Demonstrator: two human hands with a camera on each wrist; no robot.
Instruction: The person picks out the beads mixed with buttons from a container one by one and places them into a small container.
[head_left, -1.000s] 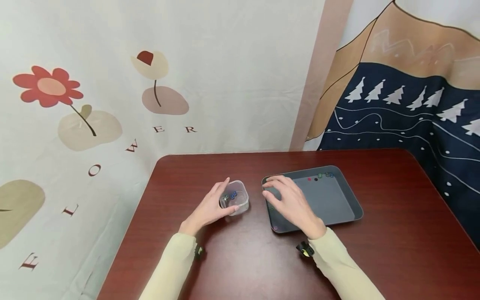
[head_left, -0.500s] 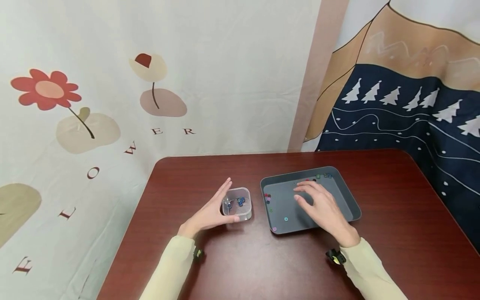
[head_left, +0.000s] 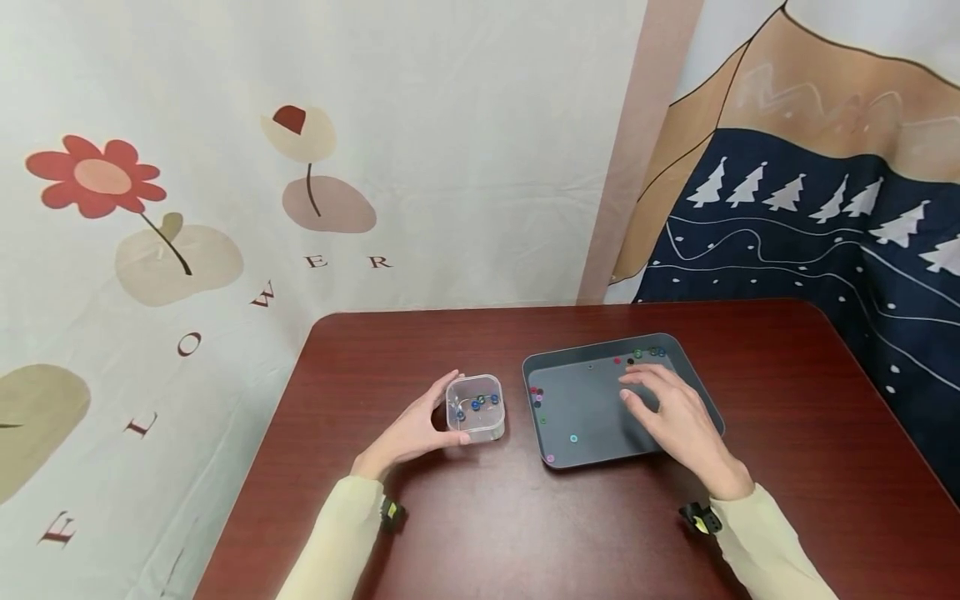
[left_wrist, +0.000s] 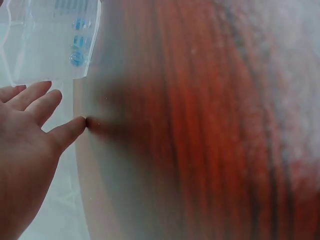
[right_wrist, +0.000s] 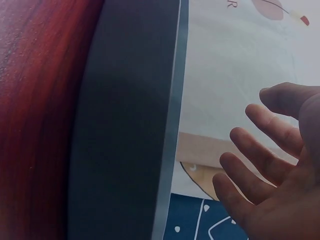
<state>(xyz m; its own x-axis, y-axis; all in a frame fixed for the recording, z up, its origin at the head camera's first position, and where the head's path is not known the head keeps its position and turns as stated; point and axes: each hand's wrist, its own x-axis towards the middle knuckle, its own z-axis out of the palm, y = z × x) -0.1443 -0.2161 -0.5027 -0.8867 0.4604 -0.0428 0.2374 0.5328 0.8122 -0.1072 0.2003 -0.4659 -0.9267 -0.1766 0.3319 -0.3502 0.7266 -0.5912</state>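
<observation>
My left hand (head_left: pixel 408 433) holds a small clear plastic box (head_left: pixel 487 429) from its left side, thumb at the front and fingers at the back. Several blue and green beads (head_left: pixel 476 405) lie inside the box. In the left wrist view the fingertips are at the edge of the box (left_wrist: pixel 45 50), with blue beads (left_wrist: pixel 77 40) showing through its wall. Over the right part of a grey tray (head_left: pixel 600 408) is my right hand (head_left: pixel 678 417), fingers spread and loosely bent, holding nothing. The right wrist view shows that hand (right_wrist: pixel 280 160) beyond the tray's side (right_wrist: pixel 125 120).
Small coloured beads lie along the tray's edges, among them a turquoise bead (head_left: pixel 573 438), a purple bead (head_left: pixel 551 458) and a green bead (head_left: pixel 637 354). The dark red table (head_left: pixel 517 533) ends at a printed cloth (head_left: pixel 480 167) behind it.
My right hand has moved right, from the tray's left side to its right part. The box has shifted slightly right and towards me, its beads have spread, and my left fingers have lowered around it.
</observation>
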